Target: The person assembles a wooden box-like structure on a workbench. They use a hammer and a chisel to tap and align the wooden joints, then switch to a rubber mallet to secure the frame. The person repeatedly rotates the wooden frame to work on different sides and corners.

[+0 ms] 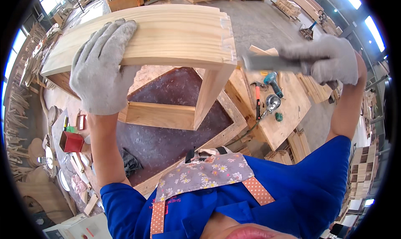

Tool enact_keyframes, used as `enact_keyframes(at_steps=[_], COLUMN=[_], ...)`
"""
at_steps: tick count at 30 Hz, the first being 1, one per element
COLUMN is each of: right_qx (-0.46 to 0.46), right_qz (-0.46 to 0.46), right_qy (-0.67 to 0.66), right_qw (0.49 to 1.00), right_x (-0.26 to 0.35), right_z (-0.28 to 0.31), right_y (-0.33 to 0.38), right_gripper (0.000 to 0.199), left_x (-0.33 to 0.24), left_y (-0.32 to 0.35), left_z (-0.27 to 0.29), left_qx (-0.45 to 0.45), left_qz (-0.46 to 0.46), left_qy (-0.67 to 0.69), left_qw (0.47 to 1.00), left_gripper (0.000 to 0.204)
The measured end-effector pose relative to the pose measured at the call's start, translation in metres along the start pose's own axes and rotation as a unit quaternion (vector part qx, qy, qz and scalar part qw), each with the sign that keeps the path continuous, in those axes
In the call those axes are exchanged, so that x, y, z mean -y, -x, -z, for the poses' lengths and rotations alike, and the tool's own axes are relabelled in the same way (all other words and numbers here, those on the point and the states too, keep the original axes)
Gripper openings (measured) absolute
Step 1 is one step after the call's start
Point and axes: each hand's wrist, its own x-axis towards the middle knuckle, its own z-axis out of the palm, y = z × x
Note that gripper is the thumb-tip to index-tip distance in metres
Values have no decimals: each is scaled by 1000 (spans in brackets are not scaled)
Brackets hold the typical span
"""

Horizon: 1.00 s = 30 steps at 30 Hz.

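Note:
A pale wooden box frame (175, 34) stands over the workbench, with finger-like joints showing at its right corner. My left hand (102, 67), in a grey work glove, grips its upper board near the left end. The fingers lie across the top face and the thumb reaches below the near edge. Off the jointed corner, my gloved right hand (336, 61) is closed around a long, flat grey tool (269, 63). Motion smears both this hand and the tool, so its exact kind is unclear. The tool's tip is close to the corner; contact cannot be made out.
Beneath the frame is a dark-topped workbench (167, 143) with a wooden border. At right, a board holds a hammer (257, 101), a teal power tool (273, 85) and a silver power tool (272, 102). A red container (71, 141) and striped cloth (130, 161) lie left.

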Motion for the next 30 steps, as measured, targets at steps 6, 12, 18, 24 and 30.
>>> enact_keyframes(at_steps=[6,12,18,24,30], right_qx=[-185,-446,-471,-475,-332], right_qz=[-146,-449,-578,-601,-709], right_qy=[-249,-486,-613,-606,-502], right_qw=[939,603,261,212,367], right_x=[-93,-234,-347,-333,-334], right_z=[-54,-212,-417,-518,-550], right_y=[56,136,207,212,185], right_gripper=[51,26,26,25,21], left_x=[-5,4,7,13,23], left_y=[2,7,15,25,35], left_z=[4,-1,3,19,15], left_qx=[22,16,14,8,22], left_qz=[4,0,83,94,147], left_qy=[66,55,52,35,146], left_qw=[998,998,995,995,978], left_gripper=[49,43,35,30,35])
